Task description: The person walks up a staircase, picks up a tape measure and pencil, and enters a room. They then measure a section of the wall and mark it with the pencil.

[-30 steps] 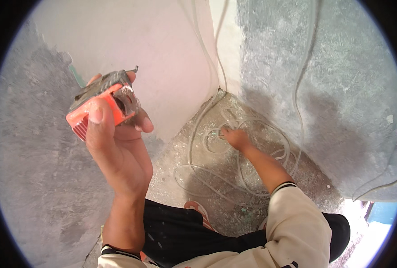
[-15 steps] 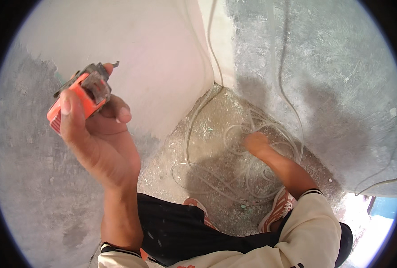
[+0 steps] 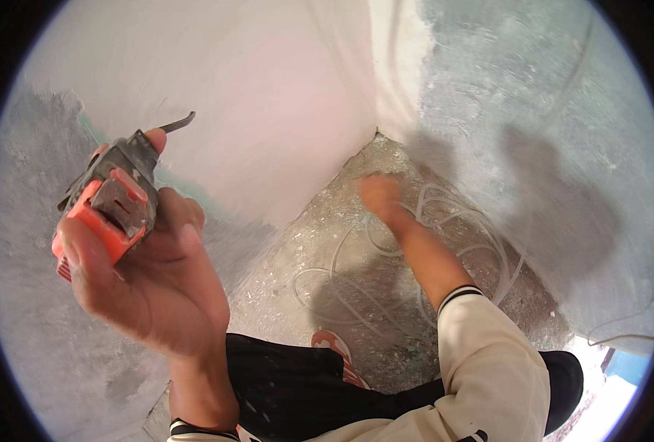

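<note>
My left hand is raised at the left, with its fingers wrapped round an orange and black tape measure. A short dark strip with a bent tip sticks out from the tape measure's top, past a fingertip. Down toward the corner of the floor, my right hand is closed, back of the hand up. Strands of a thin clear hose run to its underside, and it appears to grip them; the fingertips are hidden. Loose loops of the hose lie on the floor below and to the right.
Two walls meet at the far corner: a whitish wall with grey patches on the left, a grey wall on the right. The speckled floor carries dust and flecks. One shoe shows beside my dark trousers. A thin cable hangs at the right.
My right hand has moved left and farther toward the corner. The hose strands against the walls have shifted and blurred. My left hand has come lower and left, with the tape measure looking larger.
</note>
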A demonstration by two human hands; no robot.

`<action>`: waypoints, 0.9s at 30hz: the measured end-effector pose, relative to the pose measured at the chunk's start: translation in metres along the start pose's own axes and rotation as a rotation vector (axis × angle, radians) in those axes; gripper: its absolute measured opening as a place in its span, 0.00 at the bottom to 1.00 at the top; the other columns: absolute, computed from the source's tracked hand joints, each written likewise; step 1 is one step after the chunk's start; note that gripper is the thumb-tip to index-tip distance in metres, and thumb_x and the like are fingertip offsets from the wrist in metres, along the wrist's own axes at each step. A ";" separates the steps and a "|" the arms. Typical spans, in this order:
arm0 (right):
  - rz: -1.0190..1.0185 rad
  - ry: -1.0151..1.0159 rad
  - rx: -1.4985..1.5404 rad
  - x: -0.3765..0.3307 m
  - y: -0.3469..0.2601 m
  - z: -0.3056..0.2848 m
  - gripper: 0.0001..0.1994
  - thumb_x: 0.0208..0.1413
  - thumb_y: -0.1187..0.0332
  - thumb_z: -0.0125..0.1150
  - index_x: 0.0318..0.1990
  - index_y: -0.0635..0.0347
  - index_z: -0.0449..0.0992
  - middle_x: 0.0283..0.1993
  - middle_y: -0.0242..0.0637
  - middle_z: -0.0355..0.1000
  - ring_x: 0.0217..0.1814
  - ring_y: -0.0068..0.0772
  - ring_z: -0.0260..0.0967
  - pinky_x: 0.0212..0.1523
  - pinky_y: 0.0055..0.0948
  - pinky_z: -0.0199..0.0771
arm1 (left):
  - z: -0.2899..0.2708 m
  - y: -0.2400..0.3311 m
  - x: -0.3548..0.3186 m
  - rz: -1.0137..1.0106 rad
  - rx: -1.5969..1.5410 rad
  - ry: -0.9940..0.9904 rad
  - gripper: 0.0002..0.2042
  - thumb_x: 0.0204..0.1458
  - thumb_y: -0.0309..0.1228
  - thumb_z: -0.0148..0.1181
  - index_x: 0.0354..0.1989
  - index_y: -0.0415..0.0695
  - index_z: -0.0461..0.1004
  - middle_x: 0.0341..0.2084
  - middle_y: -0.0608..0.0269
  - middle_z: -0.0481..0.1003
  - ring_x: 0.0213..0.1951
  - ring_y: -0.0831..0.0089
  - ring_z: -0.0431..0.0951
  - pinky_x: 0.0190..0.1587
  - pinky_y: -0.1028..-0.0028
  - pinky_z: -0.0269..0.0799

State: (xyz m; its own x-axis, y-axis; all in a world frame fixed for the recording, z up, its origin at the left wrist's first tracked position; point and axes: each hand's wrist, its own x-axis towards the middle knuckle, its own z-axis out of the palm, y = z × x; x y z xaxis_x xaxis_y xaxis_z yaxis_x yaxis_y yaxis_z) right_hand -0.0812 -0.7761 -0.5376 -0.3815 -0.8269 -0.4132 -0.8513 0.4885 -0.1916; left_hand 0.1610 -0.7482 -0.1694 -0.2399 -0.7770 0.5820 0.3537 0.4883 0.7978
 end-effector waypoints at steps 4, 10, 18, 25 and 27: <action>0.121 0.286 0.219 0.025 0.063 0.023 0.22 0.69 0.61 0.50 0.64 0.63 0.73 0.66 0.53 0.70 0.73 0.50 0.63 0.65 0.49 0.71 | -0.009 -0.008 0.001 -0.070 -0.095 0.031 0.24 0.67 0.53 0.52 0.56 0.44 0.75 0.56 0.37 0.76 0.23 0.84 0.66 0.29 0.84 0.59; -0.159 0.645 0.064 0.072 0.077 0.055 0.23 0.70 0.62 0.51 0.68 0.64 0.69 0.76 0.55 0.58 0.82 0.56 0.48 0.74 0.50 0.61 | -0.011 -0.019 0.006 -0.118 -0.141 0.033 0.27 0.67 0.54 0.50 0.59 0.43 0.73 0.59 0.35 0.74 0.24 0.84 0.66 0.30 0.83 0.59; -0.455 0.154 0.404 0.026 0.022 0.042 0.23 0.68 0.63 0.53 0.68 0.57 0.70 0.78 0.53 0.54 0.79 0.55 0.53 0.73 0.50 0.61 | -0.024 -0.017 0.006 -0.117 -0.062 0.061 0.26 0.68 0.54 0.49 0.57 0.43 0.74 0.58 0.37 0.75 0.24 0.85 0.65 0.29 0.84 0.58; -0.793 0.642 0.349 0.031 0.094 0.128 0.18 0.67 0.62 0.53 0.61 0.54 0.77 0.55 0.49 0.78 0.59 0.54 0.75 0.62 0.50 0.73 | 0.003 -0.038 0.007 -0.123 -0.140 -0.007 0.26 0.68 0.53 0.50 0.58 0.41 0.74 0.58 0.37 0.74 0.25 0.83 0.68 0.28 0.83 0.60; -0.697 -0.215 0.273 -0.017 -0.043 0.029 0.19 0.68 0.64 0.55 0.62 0.62 0.74 0.51 0.51 0.79 0.50 0.52 0.79 0.51 0.48 0.80 | -0.027 -0.021 0.004 -0.086 -0.007 0.002 0.25 0.68 0.51 0.52 0.58 0.41 0.74 0.58 0.36 0.74 0.30 0.80 0.74 0.30 0.83 0.66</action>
State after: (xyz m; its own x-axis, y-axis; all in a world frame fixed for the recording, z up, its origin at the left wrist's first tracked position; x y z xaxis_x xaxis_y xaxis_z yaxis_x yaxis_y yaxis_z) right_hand -0.0277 -0.7751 -0.5481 0.3108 -0.9097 -0.2754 -0.7393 -0.0493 -0.6715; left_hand 0.1770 -0.7721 -0.1885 -0.2677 -0.8169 0.5108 0.3382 0.4168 0.8438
